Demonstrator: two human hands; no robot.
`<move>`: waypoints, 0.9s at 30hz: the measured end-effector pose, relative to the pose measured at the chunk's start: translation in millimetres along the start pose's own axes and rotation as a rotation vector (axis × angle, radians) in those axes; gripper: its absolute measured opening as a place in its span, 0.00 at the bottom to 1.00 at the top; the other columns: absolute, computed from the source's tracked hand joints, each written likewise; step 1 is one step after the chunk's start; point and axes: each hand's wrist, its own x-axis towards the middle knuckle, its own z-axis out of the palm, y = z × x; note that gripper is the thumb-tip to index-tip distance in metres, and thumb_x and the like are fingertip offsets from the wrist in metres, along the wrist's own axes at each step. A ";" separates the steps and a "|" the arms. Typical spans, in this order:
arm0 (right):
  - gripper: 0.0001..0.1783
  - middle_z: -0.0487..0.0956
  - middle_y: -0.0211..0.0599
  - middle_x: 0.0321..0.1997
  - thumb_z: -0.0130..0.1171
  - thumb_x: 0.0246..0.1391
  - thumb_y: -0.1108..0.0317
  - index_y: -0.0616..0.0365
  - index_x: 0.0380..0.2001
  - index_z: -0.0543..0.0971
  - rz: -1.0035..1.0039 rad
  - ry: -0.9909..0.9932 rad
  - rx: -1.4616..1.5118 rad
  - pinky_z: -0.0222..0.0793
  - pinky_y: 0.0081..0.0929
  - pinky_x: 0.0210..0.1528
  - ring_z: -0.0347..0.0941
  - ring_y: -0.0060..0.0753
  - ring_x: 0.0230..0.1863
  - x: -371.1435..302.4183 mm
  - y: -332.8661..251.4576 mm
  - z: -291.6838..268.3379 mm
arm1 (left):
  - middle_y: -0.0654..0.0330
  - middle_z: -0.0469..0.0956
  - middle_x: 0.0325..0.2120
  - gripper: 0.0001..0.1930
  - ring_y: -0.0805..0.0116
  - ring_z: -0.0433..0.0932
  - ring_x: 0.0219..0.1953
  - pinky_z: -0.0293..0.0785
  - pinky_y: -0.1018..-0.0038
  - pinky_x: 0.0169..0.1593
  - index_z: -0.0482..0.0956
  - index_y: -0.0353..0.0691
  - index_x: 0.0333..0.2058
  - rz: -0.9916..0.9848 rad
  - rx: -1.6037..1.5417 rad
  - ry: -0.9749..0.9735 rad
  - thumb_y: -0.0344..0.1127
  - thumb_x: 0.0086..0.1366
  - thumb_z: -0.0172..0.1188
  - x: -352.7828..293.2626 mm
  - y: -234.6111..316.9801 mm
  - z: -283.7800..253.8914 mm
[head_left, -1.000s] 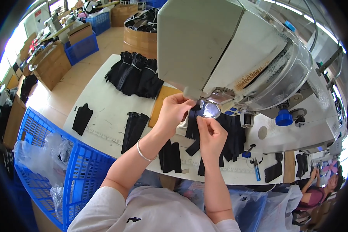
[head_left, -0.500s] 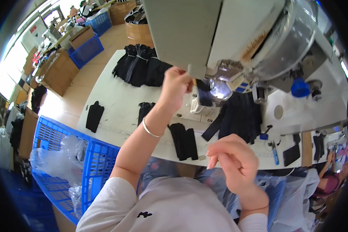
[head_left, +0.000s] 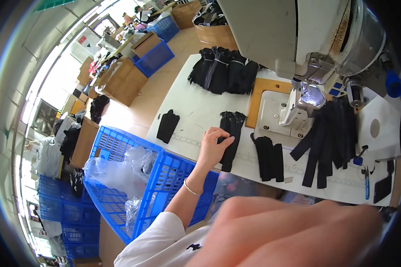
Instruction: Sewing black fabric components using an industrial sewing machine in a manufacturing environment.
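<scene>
My left hand (head_left: 214,146) is over a small stack of black zippers (head_left: 231,153) on the white sewing table. Its thumb and forefinger are drawn together in a pinch at the upper zipper; the exact contact is partly hidden. My right hand (head_left: 294,236) looms large and blurred along the lower edge, close to the camera, its fingertips not readable. To the right of the stack lie more black zippers (head_left: 268,158). Beyond them stands the sewing machine (head_left: 308,95), its lamp lit above the needle plate (head_left: 272,113).
Tied bundles of black zippers (head_left: 223,71) sit at the table's back. A folded black piece (head_left: 168,126) lies left; loose black zippers (head_left: 327,138) spread right, near blue-handled snips (head_left: 367,184). A blue crate (head_left: 165,187) with plastic bags stands against the table's left edge.
My left hand has come away from the machine's needle area, toward me, onto the zipper stack. My right hand has risen close to the camera. The whole view has swung left.
</scene>
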 end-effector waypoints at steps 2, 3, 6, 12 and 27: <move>0.09 0.78 0.44 0.32 0.49 0.53 0.79 0.65 0.30 0.79 -0.020 -0.007 -0.090 0.72 0.26 0.35 0.75 0.35 0.30 -1.3 -1.2 1.2 | 0.57 0.74 0.39 0.08 0.57 0.68 0.48 0.64 0.64 0.54 0.82 0.39 0.29 -0.026 0.002 0.016 0.35 0.52 0.68 0.1 -10.3 -1.4; 0.09 0.78 0.44 0.31 0.49 0.53 0.78 0.65 0.31 0.80 -0.026 -0.006 -0.135 0.72 0.26 0.34 0.75 0.35 0.29 -2.9 -1.5 2.2 | 0.57 0.74 0.39 0.07 0.57 0.68 0.48 0.62 0.64 0.54 0.82 0.39 0.28 -0.021 0.039 0.023 0.35 0.52 0.67 1.1 -10.9 -1.7; 0.09 0.77 0.43 0.30 0.49 0.52 0.77 0.65 0.31 0.80 -0.053 0.005 -0.277 0.71 0.25 0.33 0.74 0.34 0.28 -5.9 -2.4 0.7 | 0.57 0.73 0.39 0.08 0.56 0.66 0.49 0.60 0.63 0.55 0.81 0.40 0.28 0.015 0.179 0.024 0.36 0.52 0.67 1.7 -4.0 -0.5; 0.09 0.76 0.41 0.29 0.50 0.52 0.74 0.64 0.31 0.80 -0.097 -0.019 -0.542 0.70 0.25 0.31 0.72 0.33 0.25 -12.8 -4.5 -4.1 | 0.53 0.68 0.44 0.18 0.53 0.66 0.50 0.59 0.61 0.56 0.71 0.41 0.42 0.044 0.364 0.070 0.34 0.52 0.63 -0.6 5.2 -0.7; 0.11 0.74 0.36 0.24 0.53 0.49 0.68 0.63 0.32 0.81 -0.270 -0.131 -1.119 0.67 0.23 0.25 0.67 0.31 0.19 -38.9 -17.9 -7.7 | 0.55 0.69 0.50 0.24 0.53 0.63 0.55 0.56 0.59 0.59 0.70 0.43 0.51 0.075 0.407 0.022 0.39 0.55 0.62 -6.4 20.8 14.4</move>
